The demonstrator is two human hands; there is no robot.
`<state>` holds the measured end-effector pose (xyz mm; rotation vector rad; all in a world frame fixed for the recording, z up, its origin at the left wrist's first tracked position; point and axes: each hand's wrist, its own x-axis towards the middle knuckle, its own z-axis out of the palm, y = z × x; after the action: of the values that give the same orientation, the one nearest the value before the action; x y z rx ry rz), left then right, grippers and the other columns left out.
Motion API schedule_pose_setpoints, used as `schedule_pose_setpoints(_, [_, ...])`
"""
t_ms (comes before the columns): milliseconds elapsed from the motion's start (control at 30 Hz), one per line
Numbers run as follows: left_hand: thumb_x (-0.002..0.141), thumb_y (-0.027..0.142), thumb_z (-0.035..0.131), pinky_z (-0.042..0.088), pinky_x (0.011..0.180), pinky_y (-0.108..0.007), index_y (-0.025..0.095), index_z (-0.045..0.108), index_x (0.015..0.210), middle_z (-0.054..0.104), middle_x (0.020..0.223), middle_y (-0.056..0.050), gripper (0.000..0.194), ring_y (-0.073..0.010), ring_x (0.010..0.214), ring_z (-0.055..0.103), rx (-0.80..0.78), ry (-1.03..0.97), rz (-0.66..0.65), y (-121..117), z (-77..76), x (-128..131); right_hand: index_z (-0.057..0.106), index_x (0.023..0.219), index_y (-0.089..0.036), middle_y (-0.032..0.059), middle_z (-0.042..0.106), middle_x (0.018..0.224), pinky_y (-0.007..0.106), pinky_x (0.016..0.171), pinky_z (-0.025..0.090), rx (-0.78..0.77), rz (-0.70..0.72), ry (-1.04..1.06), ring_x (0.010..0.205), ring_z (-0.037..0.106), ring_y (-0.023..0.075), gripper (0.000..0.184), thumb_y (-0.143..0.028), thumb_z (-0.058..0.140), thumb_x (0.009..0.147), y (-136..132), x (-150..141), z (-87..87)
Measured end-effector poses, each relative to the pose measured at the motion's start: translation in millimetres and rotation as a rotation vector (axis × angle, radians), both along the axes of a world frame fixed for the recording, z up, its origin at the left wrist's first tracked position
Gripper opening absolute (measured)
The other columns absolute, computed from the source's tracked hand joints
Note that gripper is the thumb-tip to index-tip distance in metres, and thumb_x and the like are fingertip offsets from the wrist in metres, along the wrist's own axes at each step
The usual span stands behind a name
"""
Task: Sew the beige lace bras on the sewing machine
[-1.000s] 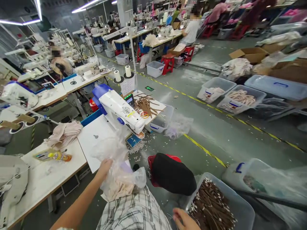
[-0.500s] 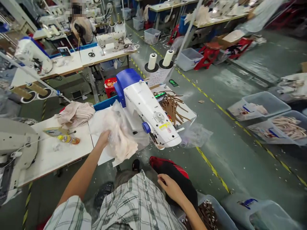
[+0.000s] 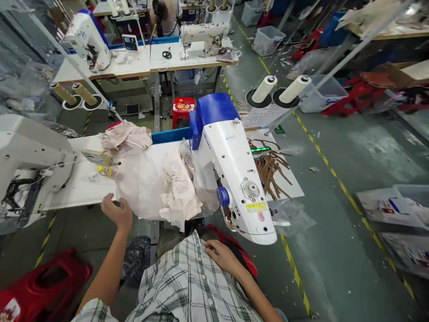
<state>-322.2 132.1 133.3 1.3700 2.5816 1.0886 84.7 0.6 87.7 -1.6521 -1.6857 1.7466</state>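
Observation:
My left hand [image 3: 117,211] is at the front edge of the white table [image 3: 83,194], thumb and fingers apart, with nothing in it. Beside it, a clear plastic bag [image 3: 139,179] lies spread on the tabletop, with beige fabric pieces [image 3: 181,192] at its right end, partly hanging over the edge. My right hand [image 3: 219,255] is low in front of my checked shirt, fingers loosely stretched out and holding nothing visible. The white and blue sewing machine [image 3: 234,165] stands just to the right of the bag. Its needle area is hidden under its head.
Folded beige fabric [image 3: 127,136] and a small yellow bottle [image 3: 105,171] are on the table. Another sewing machine [image 3: 30,165] stands left. Brown strips [image 3: 271,172] lie beyond my machine, near two thread cones [image 3: 264,91]. A red stool [image 3: 47,286] is at lower left.
My left hand has set the bag with the fabric down on the table and let go, moving left. My right hand has come in toward my shirt. The view has turned left.

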Motion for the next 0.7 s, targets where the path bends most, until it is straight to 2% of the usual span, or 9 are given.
schedule_pose_setpoints(100, [0.092, 0.030, 0.047, 0.034, 0.110, -0.054, 0.013, 0.053, 0.115, 0.055, 0.121, -0.020, 0.030, -0.0318, 0.124, 0.048, -0.051, -0.022, -0.206, -16, -2.5, 49, 0.068, 0.095, -0.022, 0.0083, 0.070, 0.099, 0.037, 0.088, 0.048, -0.011, 0.055, 0.031, 0.097, 0.065, 0.0267, 0.022, -0.038, 0.055, 0.086, 18, 9, -3.5])
schedule_pose_setpoints(200, [0.087, 0.034, 0.058, 0.052, 0.091, -0.039, 0.021, 0.062, 0.107, 0.066, 0.104, -0.009, 0.024, -0.0238, 0.099, 0.064, -0.168, -0.111, -0.454, -17, -15.9, 110, 0.068, 0.096, -0.021, 0.0088, 0.071, 0.101, 0.038, 0.089, 0.049, -0.042, 0.108, 0.046, 0.098, 0.066, 0.0262, 0.027, -0.040, 0.052, 0.088, 24, 28, -10.0])
schedule_pose_setpoints(267, [0.085, 0.033, 0.061, 0.055, 0.087, -0.035, 0.022, 0.063, 0.110, 0.068, 0.104, -0.008, 0.027, -0.0221, 0.098, 0.066, -0.202, -0.153, -0.495, -12, -25.9, 140, 0.068, 0.091, -0.021, 0.0085, 0.072, 0.097, 0.040, 0.087, 0.050, -0.069, 0.147, 0.038, 0.094, 0.067, 0.0271, 0.029, -0.043, 0.050, 0.087, 24, 44, -16.1])
schedule_pose_setpoints(333, [0.087, 0.030, 0.057, 0.053, 0.093, -0.037, 0.019, 0.060, 0.114, 0.067, 0.111, -0.010, 0.029, -0.0228, 0.106, 0.064, -0.194, -0.164, -0.410, -8, -29.8, 153, 0.067, 0.088, -0.020, 0.0086, 0.072, 0.093, 0.041, 0.083, 0.052, -0.086, 0.177, 0.022, 0.090, 0.068, 0.0278, 0.031, -0.045, 0.050, 0.086, 22, 57, -22.2])
schedule_pose_setpoints(433, [0.088, 0.033, 0.056, 0.036, 0.114, -0.046, 0.016, 0.052, 0.125, 0.053, 0.136, -0.018, 0.041, -0.0287, 0.134, 0.045, -0.145, -0.130, -0.136, -10, -19.2, 136, 0.065, 0.103, -0.020, 0.0108, 0.070, 0.104, 0.040, 0.088, 0.053, -0.053, 0.178, 0.022, 0.098, 0.067, 0.0271, 0.036, -0.048, 0.047, 0.089, 23, 61, -28.7])
schedule_pose_setpoints(500, [0.086, 0.040, 0.061, 0.017, 0.122, -0.052, 0.014, 0.036, 0.140, 0.028, 0.156, -0.021, 0.065, -0.0334, 0.149, 0.018, -0.117, -0.107, 0.079, -15, -6.4, 106, 0.059, 0.120, -0.021, 0.0135, 0.064, 0.121, 0.040, 0.097, 0.050, 0.079, 0.130, 0.045, 0.115, 0.061, 0.0273, 0.044, -0.050, 0.048, 0.090, 31, 46, -31.3])
schedule_pose_setpoints(567, [0.082, 0.047, 0.068, 0.005, 0.123, -0.056, 0.014, 0.012, 0.151, 0.004, 0.163, -0.022, 0.095, -0.0366, 0.152, -0.003, -0.122, -0.132, 0.271, -18, 3.3, 72, 0.050, 0.134, -0.021, 0.0156, 0.052, 0.139, 0.043, 0.107, 0.044, 0.271, 0.072, 0.048, 0.132, 0.050, 0.0284, 0.054, -0.052, 0.051, 0.090, 47, 19, -33.4])
schedule_pose_setpoints(633, [0.075, 0.049, 0.076, 0.009, 0.122, -0.058, 0.013, 0.002, 0.153, 0.001, 0.163, -0.025, 0.113, -0.0399, 0.152, -0.006, -0.166, -0.240, 0.400, -20, 5.2, 40, 0.042, 0.142, -0.018, 0.0178, 0.039, 0.151, 0.047, 0.113, 0.037, 0.429, 0.021, -0.008, 0.141, 0.037, 0.0306, 0.065, -0.054, 0.052, 0.089, 71, -18, -36.7])
schedule_pose_setpoints(700, [0.076, 0.046, 0.077, 0.024, 0.118, -0.058, 0.014, 0.014, 0.153, 0.018, 0.160, -0.026, 0.105, -0.0416, 0.149, 0.015, -0.224, -0.421, 0.450, -21, -1.1, 20, 0.037, 0.145, -0.012, 0.0214, 0.031, 0.156, 0.050, 0.115, 0.032, 0.502, -0.044, -0.117, 0.145, 0.029, 0.0340, 0.073, -0.055, 0.052, 0.087, 100, -55, -42.0])
